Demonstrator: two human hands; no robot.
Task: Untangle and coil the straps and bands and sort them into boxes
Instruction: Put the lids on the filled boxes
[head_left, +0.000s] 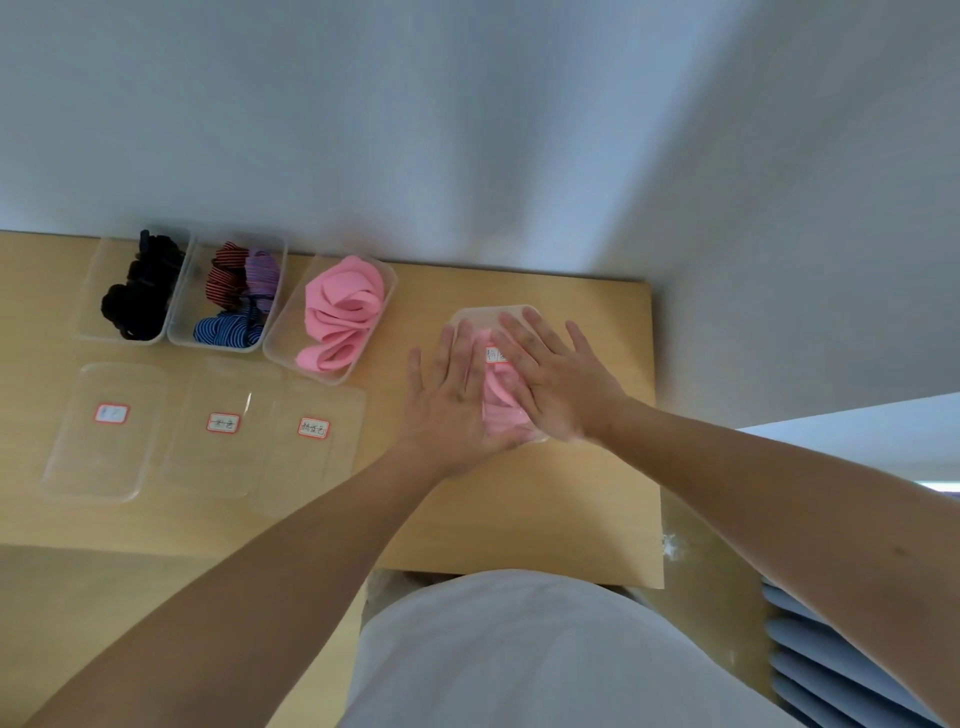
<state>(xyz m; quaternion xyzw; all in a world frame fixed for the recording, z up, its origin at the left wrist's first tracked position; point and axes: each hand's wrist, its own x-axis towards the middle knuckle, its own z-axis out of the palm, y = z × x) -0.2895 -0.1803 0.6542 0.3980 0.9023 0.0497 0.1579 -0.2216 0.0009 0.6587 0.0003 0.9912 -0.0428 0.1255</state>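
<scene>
Far left: black bands (137, 296) coiled in the first box (89, 312), no lid on. The second box (179, 327) holds striped bands (234, 296) in red, purple and blue, also unlidded. The third box (278, 345) has pink bands (340, 317) and is open. Three lids (218, 452) lie on the table (519, 509) in front of them, labels too blurred to read. On the right, the left hand (452, 395) and right hand (556, 374), both flat with straight fingers, press the lid of the fourth box (483, 314), with more pink strips (497, 408) inside. Sorting looks done; three lids are probably left to fit. The fourth label is half covered, and whether that lid is seated can't be told.
</scene>
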